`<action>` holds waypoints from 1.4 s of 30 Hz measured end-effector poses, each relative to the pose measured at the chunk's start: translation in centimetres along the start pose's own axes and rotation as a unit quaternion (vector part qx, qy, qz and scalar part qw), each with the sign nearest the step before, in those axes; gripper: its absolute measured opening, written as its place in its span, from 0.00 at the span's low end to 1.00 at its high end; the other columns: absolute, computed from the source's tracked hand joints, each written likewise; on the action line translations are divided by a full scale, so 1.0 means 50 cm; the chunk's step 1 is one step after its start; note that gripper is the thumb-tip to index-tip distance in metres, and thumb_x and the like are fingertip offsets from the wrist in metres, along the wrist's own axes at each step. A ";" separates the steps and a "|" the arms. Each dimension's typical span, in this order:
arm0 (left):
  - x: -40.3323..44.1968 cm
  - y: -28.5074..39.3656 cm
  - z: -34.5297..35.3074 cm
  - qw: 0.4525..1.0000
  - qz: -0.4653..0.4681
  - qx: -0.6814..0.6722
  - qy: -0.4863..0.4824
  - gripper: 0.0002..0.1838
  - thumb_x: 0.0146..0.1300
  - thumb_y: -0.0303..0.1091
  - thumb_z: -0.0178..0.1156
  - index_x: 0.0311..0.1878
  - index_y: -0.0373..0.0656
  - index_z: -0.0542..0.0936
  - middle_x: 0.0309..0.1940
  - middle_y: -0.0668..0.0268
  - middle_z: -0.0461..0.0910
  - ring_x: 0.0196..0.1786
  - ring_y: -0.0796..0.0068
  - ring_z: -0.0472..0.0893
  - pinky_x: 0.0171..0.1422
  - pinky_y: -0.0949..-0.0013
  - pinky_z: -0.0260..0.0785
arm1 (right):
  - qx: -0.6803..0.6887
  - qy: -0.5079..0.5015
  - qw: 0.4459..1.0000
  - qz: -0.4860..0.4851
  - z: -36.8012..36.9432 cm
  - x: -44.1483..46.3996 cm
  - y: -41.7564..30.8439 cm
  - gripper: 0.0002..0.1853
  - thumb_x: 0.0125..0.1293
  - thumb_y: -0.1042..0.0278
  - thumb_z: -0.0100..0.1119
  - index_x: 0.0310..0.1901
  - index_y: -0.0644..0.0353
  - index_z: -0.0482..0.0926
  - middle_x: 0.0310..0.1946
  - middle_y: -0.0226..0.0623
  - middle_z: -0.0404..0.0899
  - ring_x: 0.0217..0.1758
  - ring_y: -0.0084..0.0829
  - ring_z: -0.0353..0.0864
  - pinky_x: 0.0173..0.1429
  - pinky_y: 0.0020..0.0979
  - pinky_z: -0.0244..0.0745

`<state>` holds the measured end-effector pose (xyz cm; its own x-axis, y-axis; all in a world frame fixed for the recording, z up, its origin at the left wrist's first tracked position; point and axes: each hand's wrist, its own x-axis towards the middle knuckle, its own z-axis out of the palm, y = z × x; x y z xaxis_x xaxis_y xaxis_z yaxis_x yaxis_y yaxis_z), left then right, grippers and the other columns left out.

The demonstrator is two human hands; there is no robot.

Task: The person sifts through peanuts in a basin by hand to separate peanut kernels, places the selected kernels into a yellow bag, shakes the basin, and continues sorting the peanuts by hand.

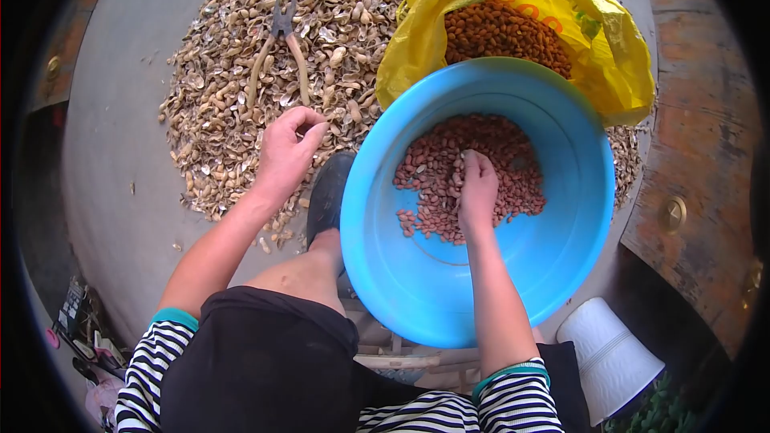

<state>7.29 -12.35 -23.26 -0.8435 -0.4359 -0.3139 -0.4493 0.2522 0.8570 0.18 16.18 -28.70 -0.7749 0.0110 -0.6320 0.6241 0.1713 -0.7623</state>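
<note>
A blue basin (401, 281) sits tilted by my right leg, with reddish shelled peanuts (437, 144) gathered in its middle. My right hand (479, 192) reaches into the basin, fingers pressed together at the peanuts; what they hold, if anything, is too small to make out. Over the heap of peanut shells (216, 124), outside the basin's left side, my left hand (290, 148) is closed with its fingers curled in. Its fingertips are partly hidden. Pliers (282, 40) with worn handles lie on the shells just beyond it.
Behind the basin stands an open yellow sack (630, 72) holding darker reddish-brown nuts (505, 36). A white bucket (613, 361) lies at the lower right, near a wooden door (698, 152). My shoe (327, 196) is left of the basin. Assorted items (92, 353) are at the lower left.
</note>
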 end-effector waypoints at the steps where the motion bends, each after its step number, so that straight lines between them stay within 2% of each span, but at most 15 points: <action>1: 0.000 -0.001 0.001 1.000 0.002 -0.003 -0.003 0.05 0.60 0.27 0.59 0.34 0.35 0.79 0.26 0.68 0.77 0.29 0.82 0.74 0.35 0.74 0.67 | -0.001 0.004 1.000 -0.002 -0.015 0.001 -0.002 0.07 0.72 0.64 0.50 0.45 0.56 0.75 0.41 0.29 0.75 0.35 0.22 0.73 0.31 0.26 0.71; 2: 0.000 -0.003 0.001 1.000 0.000 -0.002 -0.002 0.05 0.60 0.27 0.59 0.34 0.35 0.79 0.26 0.68 0.77 0.29 0.81 0.74 0.35 0.74 0.67 | 0.245 -0.132 0.959 0.058 -0.033 0.000 -0.003 0.09 0.73 0.62 0.50 0.46 0.57 0.75 0.40 0.28 0.75 0.35 0.21 0.72 0.30 0.24 0.71; 3: 0.001 -0.005 0.002 1.000 -0.001 -0.001 -0.002 0.05 0.60 0.27 0.59 0.34 0.35 0.79 0.26 0.68 0.77 0.29 0.81 0.74 0.35 0.74 0.67 | 0.470 -0.258 0.837 0.111 -0.048 -0.004 -0.001 0.10 0.73 0.61 0.49 0.47 0.58 0.75 0.39 0.28 0.75 0.35 0.19 0.71 0.29 0.23 0.70; 4: 0.001 -0.010 0.004 1.000 -0.008 -0.004 -0.005 0.05 0.60 0.27 0.59 0.34 0.35 0.79 0.27 0.68 0.77 0.29 0.81 0.74 0.36 0.74 0.67 | 0.532 -0.232 0.801 0.145 -0.044 -0.024 -0.017 0.13 0.73 0.62 0.50 0.53 0.59 0.74 0.45 0.32 0.77 0.41 0.25 0.76 0.38 0.26 0.77; 7: -0.001 -0.006 0.003 1.000 -0.001 0.008 -0.008 0.05 0.60 0.27 0.60 0.34 0.35 0.79 0.27 0.68 0.77 0.30 0.81 0.74 0.37 0.74 0.68 | 0.529 -0.129 0.826 0.145 -0.014 -0.085 -0.072 0.17 0.72 0.63 0.51 0.59 0.58 0.71 0.55 0.36 0.75 0.51 0.31 0.77 0.52 0.32 0.79; 8: -0.002 -0.006 0.003 1.000 -0.011 0.001 -0.010 0.05 0.60 0.27 0.60 0.34 0.35 0.79 0.28 0.67 0.77 0.31 0.81 0.74 0.38 0.74 0.68 | 0.550 -0.187 0.804 0.127 -0.023 -0.082 -0.049 0.20 0.72 0.63 0.49 0.63 0.57 0.68 0.64 0.37 0.68 0.62 0.36 0.72 0.67 0.40 0.70; 11: -0.002 -0.011 0.003 1.000 -0.005 0.008 -0.011 0.05 0.60 0.27 0.60 0.34 0.35 0.79 0.27 0.67 0.77 0.31 0.80 0.74 0.38 0.74 0.68 | 0.577 -0.186 0.784 0.133 -0.015 -0.104 -0.062 0.21 0.73 0.62 0.47 0.65 0.56 0.66 0.66 0.35 0.66 0.66 0.37 0.67 0.70 0.42 0.64; 18: -0.003 -0.014 -0.004 0.999 0.006 0.032 -0.014 0.04 0.62 0.27 0.58 0.34 0.37 0.77 0.25 0.71 0.74 0.28 0.82 0.71 0.34 0.77 0.64 | 0.569 -0.229 0.781 0.118 -0.006 -0.126 -0.083 0.23 0.75 0.60 0.42 0.68 0.57 0.62 0.68 0.34 0.63 0.70 0.38 0.63 0.74 0.43 0.58; 20: -0.003 -0.009 -0.013 0.923 0.248 0.291 0.038 0.02 0.60 0.23 0.58 0.35 0.36 0.77 0.31 0.61 0.76 0.32 0.69 0.76 0.37 0.71 0.69 | 0.570 -0.236 0.778 0.120 -0.002 -0.131 -0.090 0.23 0.75 0.60 0.41 0.69 0.56 0.61 0.69 0.34 0.63 0.71 0.38 0.62 0.75 0.43 0.57; 23: -0.038 0.100 -0.004 0.950 0.266 0.165 0.017 0.06 0.56 0.19 0.58 0.38 0.36 0.78 0.36 0.55 0.76 0.37 0.58 0.78 0.41 0.65 0.72 | 0.548 -0.220 0.799 0.113 0.011 -0.141 -0.106 0.24 0.73 0.60 0.46 0.67 0.58 0.63 0.68 0.35 0.63 0.70 0.39 0.63 0.73 0.42 0.61; 27: -0.071 0.188 0.027 0.919 0.360 0.049 -0.151 0.10 0.55 0.20 0.61 0.42 0.38 0.79 0.36 0.59 0.76 0.38 0.59 0.77 0.43 0.62 0.73 | 0.551 -0.216 0.798 0.113 0.031 -0.155 -0.124 0.23 0.73 0.61 0.46 0.66 0.59 0.65 0.67 0.36 0.63 0.69 0.39 0.64 0.72 0.42 0.62; 34: -0.064 0.194 0.154 0.838 0.489 0.097 -0.222 0.10 0.48 0.29 0.64 0.36 0.40 0.77 0.35 0.61 0.73 0.43 0.59 0.73 0.56 0.62 0.66 | 0.509 -0.229 0.827 0.072 0.070 -0.169 -0.137 0.22 0.75 0.62 0.41 0.67 0.61 0.63 0.67 0.39 0.63 0.68 0.41 0.64 0.73 0.39 0.61; 38: -0.073 0.189 0.156 0.835 0.488 0.044 -0.250 0.08 0.51 0.25 0.63 0.35 0.39 0.78 0.35 0.61 0.74 0.43 0.58 0.74 0.55 0.62 0.67 | 0.508 -0.236 0.826 0.062 0.073 -0.167 -0.144 0.24 0.75 0.62 0.40 0.68 0.62 0.59 0.68 0.40 0.61 0.70 0.40 0.62 0.73 0.40 0.60; 40: -0.079 0.200 0.138 0.892 0.387 -0.094 -0.214 0.06 0.53 0.21 0.62 0.35 0.37 0.78 0.34 0.60 0.77 0.41 0.58 0.77 0.50 0.63 0.71 | 0.502 -0.226 0.832 0.067 0.066 -0.165 -0.148 0.24 0.75 0.61 0.40 0.68 0.62 0.59 0.68 0.40 0.61 0.70 0.39 0.61 0.73 0.40 0.59; 42: -0.069 0.202 0.117 0.922 0.339 -0.078 -0.171 0.06 0.54 0.20 0.62 0.36 0.36 0.78 0.34 0.59 0.77 0.39 0.59 0.78 0.47 0.64 0.72 | 0.513 -0.232 0.823 0.073 0.058 -0.164 -0.151 0.25 0.75 0.59 0.40 0.68 0.62 0.59 0.68 0.40 0.60 0.70 0.38 0.61 0.73 0.41 0.60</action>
<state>3.94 -3.23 -15.93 -0.9702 0.0816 0.2281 0.2410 0.2273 0.9435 2.09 11.94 -18.16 -0.7105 -0.4606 -0.5321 0.6481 -0.7229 -0.2397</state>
